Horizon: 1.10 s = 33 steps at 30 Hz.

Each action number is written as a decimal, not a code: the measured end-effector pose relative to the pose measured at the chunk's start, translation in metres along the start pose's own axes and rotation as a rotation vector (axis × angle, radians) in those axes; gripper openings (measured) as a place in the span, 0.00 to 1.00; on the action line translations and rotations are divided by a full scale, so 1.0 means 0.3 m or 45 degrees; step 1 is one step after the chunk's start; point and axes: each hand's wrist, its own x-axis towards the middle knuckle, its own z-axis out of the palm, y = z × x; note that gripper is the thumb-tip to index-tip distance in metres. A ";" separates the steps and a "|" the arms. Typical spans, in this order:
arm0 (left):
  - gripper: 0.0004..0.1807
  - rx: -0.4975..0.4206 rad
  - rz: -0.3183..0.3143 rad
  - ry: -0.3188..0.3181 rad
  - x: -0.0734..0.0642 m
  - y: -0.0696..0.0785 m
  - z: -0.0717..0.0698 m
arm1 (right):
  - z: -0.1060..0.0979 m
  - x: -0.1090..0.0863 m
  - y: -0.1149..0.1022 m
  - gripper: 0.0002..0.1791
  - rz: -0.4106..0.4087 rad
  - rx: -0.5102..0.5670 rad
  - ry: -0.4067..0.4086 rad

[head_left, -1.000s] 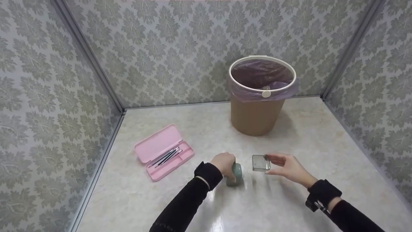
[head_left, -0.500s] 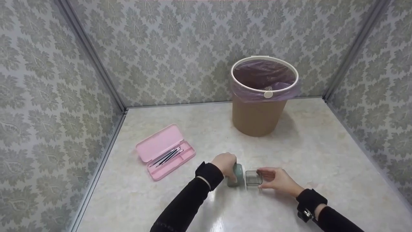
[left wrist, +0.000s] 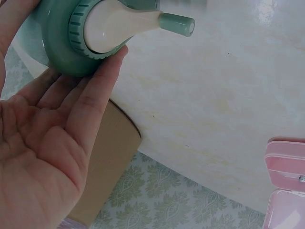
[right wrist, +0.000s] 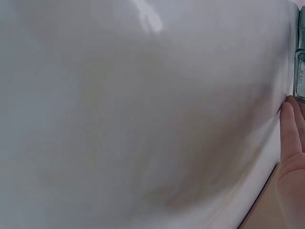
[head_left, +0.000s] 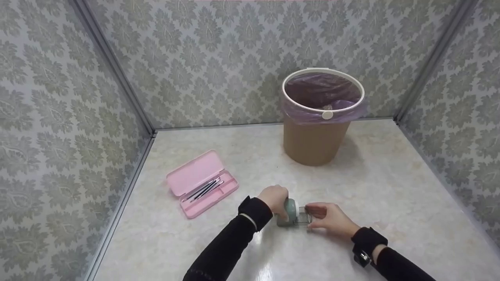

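In the head view my left hand (head_left: 273,200) holds a green hand-crank pencil sharpener (head_left: 289,214) low over the table. The left wrist view shows its cream crank (left wrist: 126,21) with a green knob, and my fingers (left wrist: 97,90) and thumb around the green body. My right hand (head_left: 331,220) pinches a clear shavings drawer (head_left: 303,217) between fingers and thumb, right up against the sharpener's right side. Only the edge of this drawer (right wrist: 300,76) shows in the right wrist view, beside my fingertips.
An open pink pencil case (head_left: 193,173) lies at left with several pencils (head_left: 205,190) inside. A brown trash bin (head_left: 314,142) with a purple liner (head_left: 295,113) stands at the back right. Patterned walls (head_left: 218,78) border the pale table (head_left: 164,246).
My right hand has moved left and toward me, bringing the clear drawer from apart to against the sharpener's side. My left hand keeps holding the sharpener in nearly the same place.
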 end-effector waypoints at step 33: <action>0.19 0.011 0.018 -0.010 0.010 -0.006 0.003 | 0.086 0.097 -0.010 0.35 -0.084 -0.128 0.003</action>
